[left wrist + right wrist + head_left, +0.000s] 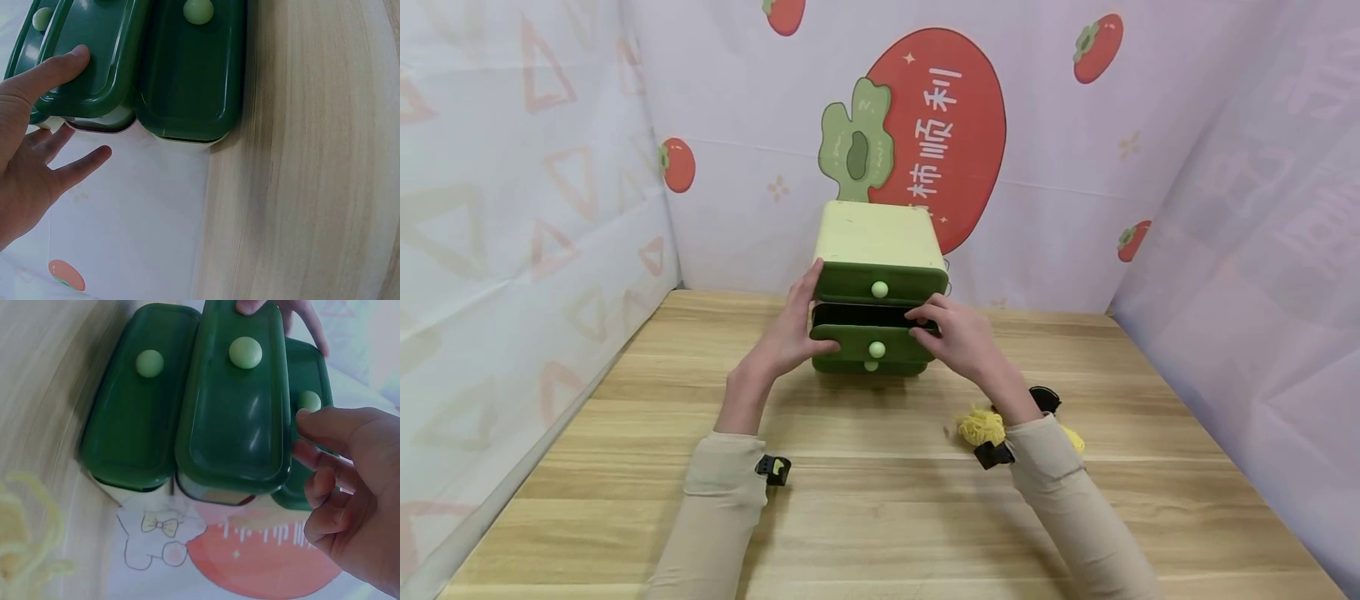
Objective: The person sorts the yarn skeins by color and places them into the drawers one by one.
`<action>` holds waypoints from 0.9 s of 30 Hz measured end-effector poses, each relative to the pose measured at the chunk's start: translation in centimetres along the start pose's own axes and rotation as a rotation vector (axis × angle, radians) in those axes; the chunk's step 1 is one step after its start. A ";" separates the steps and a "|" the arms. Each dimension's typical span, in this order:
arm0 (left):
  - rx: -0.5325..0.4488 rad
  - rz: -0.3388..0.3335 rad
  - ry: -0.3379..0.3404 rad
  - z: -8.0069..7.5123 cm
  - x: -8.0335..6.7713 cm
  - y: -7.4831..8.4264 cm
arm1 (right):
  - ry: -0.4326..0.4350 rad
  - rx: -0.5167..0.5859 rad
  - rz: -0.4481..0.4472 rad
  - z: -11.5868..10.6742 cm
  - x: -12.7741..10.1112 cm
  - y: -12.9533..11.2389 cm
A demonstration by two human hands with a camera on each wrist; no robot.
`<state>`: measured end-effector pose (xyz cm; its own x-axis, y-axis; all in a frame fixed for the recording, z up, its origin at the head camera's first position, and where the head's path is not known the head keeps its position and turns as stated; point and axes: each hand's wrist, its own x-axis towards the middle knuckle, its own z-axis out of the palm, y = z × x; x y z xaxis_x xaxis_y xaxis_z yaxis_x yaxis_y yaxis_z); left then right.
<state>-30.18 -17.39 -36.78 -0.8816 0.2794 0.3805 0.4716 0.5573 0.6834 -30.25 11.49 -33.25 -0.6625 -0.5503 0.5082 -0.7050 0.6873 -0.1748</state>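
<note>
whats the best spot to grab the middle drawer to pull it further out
Probably the round pale knob at the centre of the middle drawer front, pinched from straight ahead. It stands proud of the smooth green face, and the drawer slides toward the person. The drawer already sits part-open, so its top front edge, where the right hand rests, would serve too.

Three green drawers (877, 346), one cabinet (877, 237), maybe one yarn bundle (981, 427).

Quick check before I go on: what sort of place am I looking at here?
Probably a staged tabletop booth, not a lived-in room. A bare wooden table is walled on three sides by printed cloth with persimmon pictures. On it, a small green drawer unit that both hands touch, and some yellow yarn.
</note>
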 end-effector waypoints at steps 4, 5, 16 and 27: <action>-0.003 0.000 0.003 0.0 0.0 -0.2 | -0.009 -0.004 0.037 -0.5 -0.9 0.5; -0.003 0.001 0.004 0.0 0.0 -0.2 | -0.008 -0.006 0.043 -0.7 -1.1 0.6; -0.013 0.008 0.004 0.1 0.0 -0.3 | -0.004 -0.040 0.116 -1.6 -3.6 2.8; -0.021 0.007 0.000 0.0 0.0 -0.2 | -0.163 -0.084 0.204 -2.3 -6.1 5.9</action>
<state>-30.26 -17.48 -36.92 -0.8783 0.2832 0.3852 0.4780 0.5386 0.6938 -29.78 20.00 -35.45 -0.8256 -0.4608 0.3256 -0.5337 0.8251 -0.1856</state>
